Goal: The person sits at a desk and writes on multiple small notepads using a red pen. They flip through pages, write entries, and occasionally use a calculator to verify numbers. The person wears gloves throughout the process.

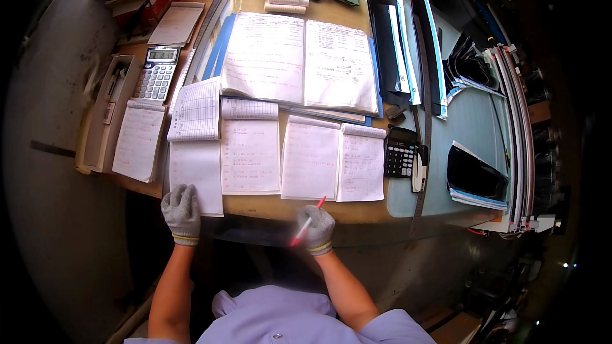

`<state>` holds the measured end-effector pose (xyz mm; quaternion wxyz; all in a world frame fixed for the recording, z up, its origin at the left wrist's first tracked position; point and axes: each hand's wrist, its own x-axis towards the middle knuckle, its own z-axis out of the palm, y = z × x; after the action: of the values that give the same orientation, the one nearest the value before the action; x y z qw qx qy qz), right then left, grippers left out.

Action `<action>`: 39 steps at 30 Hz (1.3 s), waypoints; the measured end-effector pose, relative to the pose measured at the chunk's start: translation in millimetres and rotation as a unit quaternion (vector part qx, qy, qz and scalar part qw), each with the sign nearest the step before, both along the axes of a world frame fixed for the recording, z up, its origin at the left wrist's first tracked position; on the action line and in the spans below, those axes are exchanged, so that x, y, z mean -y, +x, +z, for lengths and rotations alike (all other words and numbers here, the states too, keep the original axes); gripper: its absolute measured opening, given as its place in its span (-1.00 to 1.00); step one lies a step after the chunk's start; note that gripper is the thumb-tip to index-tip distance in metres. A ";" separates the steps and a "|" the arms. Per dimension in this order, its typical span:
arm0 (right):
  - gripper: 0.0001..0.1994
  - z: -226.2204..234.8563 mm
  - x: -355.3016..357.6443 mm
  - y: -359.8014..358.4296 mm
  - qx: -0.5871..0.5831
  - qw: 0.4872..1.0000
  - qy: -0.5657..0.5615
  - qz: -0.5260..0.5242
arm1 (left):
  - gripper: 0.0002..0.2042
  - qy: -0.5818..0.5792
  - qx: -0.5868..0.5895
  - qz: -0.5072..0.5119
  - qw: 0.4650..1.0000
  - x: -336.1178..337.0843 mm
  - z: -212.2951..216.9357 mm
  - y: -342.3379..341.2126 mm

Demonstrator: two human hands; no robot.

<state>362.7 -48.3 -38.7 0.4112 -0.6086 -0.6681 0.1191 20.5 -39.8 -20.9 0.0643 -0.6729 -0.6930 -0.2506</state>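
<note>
My left hand (182, 211), in a grey knit glove, lies on the lower left corner of a notepad's blank white page (196, 172). Its fingers are laid out on the paper. A printed sheet (195, 111) is folded back over the top of that pad. At the table's front edge, my right hand (317, 226), gloved too and slightly blurred, is closed round a red and white pen (305, 228). Just beyond it are two handwritten pads, one left (310, 159) and one right (361, 162). Another written pad (250, 156) lies between them and the blank page.
A large open ledger (264, 57) lies behind the pads. Calculators stand on both sides, silver (157, 75) and black (400, 156). A box cutter (419, 169) lies by a long metal ruler (425, 89). Black sheets (478, 172) lie on the right; a shallow box (108, 114) sits left.
</note>
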 end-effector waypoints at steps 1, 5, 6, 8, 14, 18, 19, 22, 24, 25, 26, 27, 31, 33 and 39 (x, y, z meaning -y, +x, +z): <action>-0.83 -0.1 -0.1 -0.4 -0.002 1.000 0.001 -0.003 | -0.70 0.001 0.001 -0.002 1.000 -0.5 0.5 0.1; -0.82 4.8 -1.4 -2.4 -0.010 1.000 -0.016 -0.006 | -0.69 0.001 0.004 -0.003 1.000 -0.7 2.3 0.7; -0.82 5.0 -1.7 -2.9 -0.009 1.000 -0.015 -0.006 | -0.70 0.001 0.004 -0.002 1.000 -0.7 2.4 0.7; -0.82 5.1 -2.2 -3.0 -0.007 1.000 -0.016 -0.006 | -0.70 0.000 0.006 0.001 1.000 -0.5 2.4 1.0; -0.82 1.0 -1.0 -3.6 -0.019 1.000 0.001 -0.005 | -0.70 -0.010 0.010 0.002 1.000 0.5 1.9 0.7; -0.83 0.5 -0.9 -2.0 0.000 1.000 0.000 0.003 | -0.73 -0.020 0.015 0.008 1.000 0.2 4.5 1.5; -0.83 0.1 -1.0 -2.1 0.004 1.000 -0.002 0.003 | -0.73 -0.019 0.016 0.008 1.000 0.4 5.1 1.6; -0.83 2.8 -0.9 -2.6 0.005 1.000 -0.008 0.000 | -0.73 -0.021 0.014 0.007 1.000 0.0 6.6 1.8; -0.83 -0.7 -0.7 -2.3 0.003 1.000 -0.005 0.001 | -0.71 -0.018 0.014 0.004 1.000 0.3 4.6 0.4; -0.83 -1.9 -0.4 -2.2 0.001 1.000 -0.004 0.002 | -0.68 -0.014 0.015 0.000 1.000 0.4 0.9 -0.6; -0.83 -2.0 0.3 -1.6 0.004 1.000 -0.008 0.000 | -0.65 -0.010 0.016 -0.003 1.000 0.8 -0.5 -1.7; -0.84 -2.4 1.0 -1.5 0.005 1.000 -0.012 -0.001 | -0.66 -0.006 0.011 -0.003 1.000 0.4 1.7 -0.9; -0.86 -4.8 1.4 -0.5 0.011 1.000 -0.018 -0.002 | -0.69 0.001 0.008 -0.002 1.000 -2.8 6.9 1.8; -0.87 -5.7 0.8 -1.1 0.017 1.000 -0.014 -0.005 | -0.70 0.000 0.014 0.000 1.000 -2.6 5.1 1.4; -0.87 -0.6 1.5 -16.7 -0.036 0.999 -0.030 -0.001 | -0.74 -0.006 0.019 0.012 1.000 -1.6 7.3 1.2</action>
<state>346.0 -49.8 -39.2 0.4165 -0.6167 -0.6486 0.1600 21.6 -38.2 -13.6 0.0504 -0.6598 -0.7040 -0.2580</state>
